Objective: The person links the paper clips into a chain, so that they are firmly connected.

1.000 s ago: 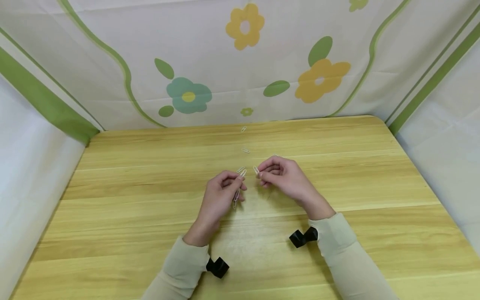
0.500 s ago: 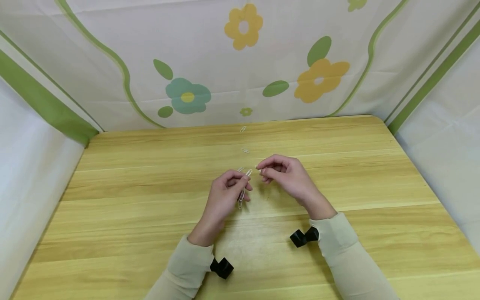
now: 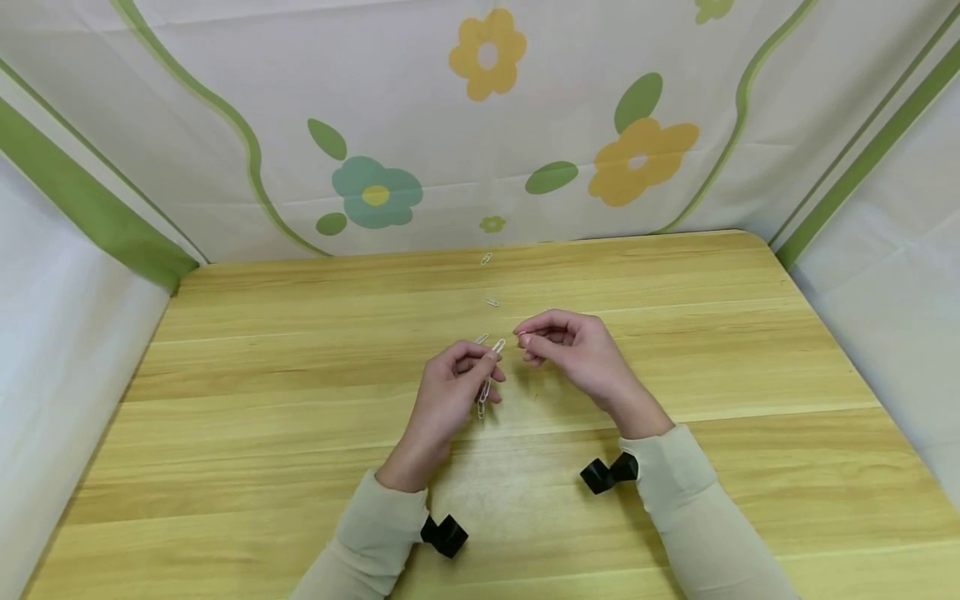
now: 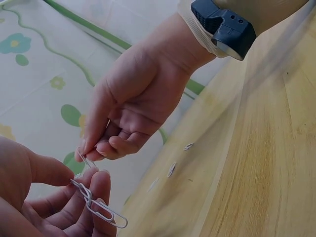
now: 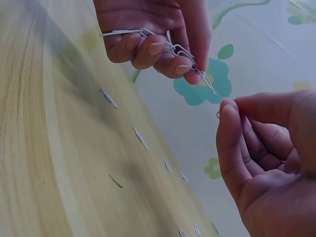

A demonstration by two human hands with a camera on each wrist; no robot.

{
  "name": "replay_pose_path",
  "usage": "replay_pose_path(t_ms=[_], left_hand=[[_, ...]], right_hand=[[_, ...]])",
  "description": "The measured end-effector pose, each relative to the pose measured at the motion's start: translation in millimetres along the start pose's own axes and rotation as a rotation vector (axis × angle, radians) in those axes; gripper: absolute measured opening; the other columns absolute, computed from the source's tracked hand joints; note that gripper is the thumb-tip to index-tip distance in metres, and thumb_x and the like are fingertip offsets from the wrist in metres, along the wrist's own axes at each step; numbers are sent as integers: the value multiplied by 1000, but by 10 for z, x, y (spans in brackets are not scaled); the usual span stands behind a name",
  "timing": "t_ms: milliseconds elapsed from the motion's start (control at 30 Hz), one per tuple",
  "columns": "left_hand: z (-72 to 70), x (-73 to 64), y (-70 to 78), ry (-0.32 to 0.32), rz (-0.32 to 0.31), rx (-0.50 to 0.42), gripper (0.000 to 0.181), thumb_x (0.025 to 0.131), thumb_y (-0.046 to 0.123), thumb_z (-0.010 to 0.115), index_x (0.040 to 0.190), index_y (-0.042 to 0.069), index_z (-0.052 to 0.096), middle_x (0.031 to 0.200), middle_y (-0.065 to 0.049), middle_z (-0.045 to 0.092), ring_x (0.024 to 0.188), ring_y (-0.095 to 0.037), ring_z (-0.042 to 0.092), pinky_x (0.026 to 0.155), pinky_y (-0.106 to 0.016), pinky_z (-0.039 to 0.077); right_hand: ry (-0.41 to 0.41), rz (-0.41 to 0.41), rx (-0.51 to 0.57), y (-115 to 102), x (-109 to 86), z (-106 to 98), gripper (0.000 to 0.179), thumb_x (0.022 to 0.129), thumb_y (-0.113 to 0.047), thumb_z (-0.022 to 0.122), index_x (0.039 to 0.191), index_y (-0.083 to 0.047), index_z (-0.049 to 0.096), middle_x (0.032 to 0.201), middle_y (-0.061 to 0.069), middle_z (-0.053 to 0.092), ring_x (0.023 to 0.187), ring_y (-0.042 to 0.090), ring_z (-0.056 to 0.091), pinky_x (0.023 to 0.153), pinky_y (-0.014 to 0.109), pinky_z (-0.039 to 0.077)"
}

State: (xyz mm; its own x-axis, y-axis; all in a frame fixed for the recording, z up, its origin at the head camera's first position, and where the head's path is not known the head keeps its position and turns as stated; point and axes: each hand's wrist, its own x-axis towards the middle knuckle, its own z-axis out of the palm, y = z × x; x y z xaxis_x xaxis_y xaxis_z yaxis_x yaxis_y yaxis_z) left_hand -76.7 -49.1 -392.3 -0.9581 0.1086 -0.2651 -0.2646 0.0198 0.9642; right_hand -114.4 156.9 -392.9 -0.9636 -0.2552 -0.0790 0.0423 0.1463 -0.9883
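Observation:
My left hand (image 3: pixel 453 387) pinches a chain of linked white paper clips (image 4: pixel 106 212) between thumb and fingers. One clip sticks up past the fingertips, and the rest of the chain trails down across the fingers, as the right wrist view shows. Just to the right, my right hand (image 3: pixel 573 354) pinches a single white paper clip (image 4: pixel 85 157), mostly covered by thumb and forefinger. In the right wrist view, a small gap separates the chain's end clip (image 5: pixel 209 83) from the right fingertips.
Loose white paper clips lie on the wooden table (image 3: pixel 262 433): one near the far edge (image 3: pixel 487 258), another clip (image 3: pixel 491 302) closer in, and a third clip (image 3: pixel 482 339) just beyond the left hand. A flower-patterned curtain (image 3: pixel 420 100) stands behind the table.
The left hand has moved slightly right with its chain, toward the right hand. The clip in the right hand has turned and now shows less beyond the fingertips.

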Motion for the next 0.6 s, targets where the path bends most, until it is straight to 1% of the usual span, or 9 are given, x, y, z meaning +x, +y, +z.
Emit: replay_pose_path(t_ms=[133, 300, 467, 600], left_hand=[[7, 11, -12, 3, -3, 1, 20, 108, 18, 66, 117, 2, 71, 91, -7, 75, 68, -16, 69, 72, -31, 58], [26, 31, -33, 2, 2, 3, 21, 108, 18, 66, 118, 0, 72, 92, -8, 75, 69, -19, 70, 71, -32, 59], [45, 34, -43, 1, 18, 8, 22, 108, 18, 66, 117, -1, 72, 92, -8, 75, 70, -21, 71, 71, -33, 60], [53, 30, -40, -4, 23, 7, 20, 108, 17, 66, 115, 0, 73, 92, -9, 76, 69, -20, 71, 70, -32, 59]], right_hand=[[15, 4, 8, 10, 8, 3, 23, 103, -9, 72, 121, 6, 73, 109, 25, 74, 82, 13, 71, 79, 28, 63], [15, 16, -3, 7, 16, 21, 21, 104, -10, 71, 120, 4, 73, 108, 24, 74, 83, 15, 70, 78, 26, 61], [-1, 30, -21, -5, 9, 35, 19, 106, -10, 69, 119, 3, 73, 109, 28, 73, 87, 23, 71, 78, 26, 61], [-9, 30, -51, -5, 9, 46, 19, 106, -12, 68, 119, 2, 73, 108, 28, 73, 89, 28, 72, 78, 27, 62]])
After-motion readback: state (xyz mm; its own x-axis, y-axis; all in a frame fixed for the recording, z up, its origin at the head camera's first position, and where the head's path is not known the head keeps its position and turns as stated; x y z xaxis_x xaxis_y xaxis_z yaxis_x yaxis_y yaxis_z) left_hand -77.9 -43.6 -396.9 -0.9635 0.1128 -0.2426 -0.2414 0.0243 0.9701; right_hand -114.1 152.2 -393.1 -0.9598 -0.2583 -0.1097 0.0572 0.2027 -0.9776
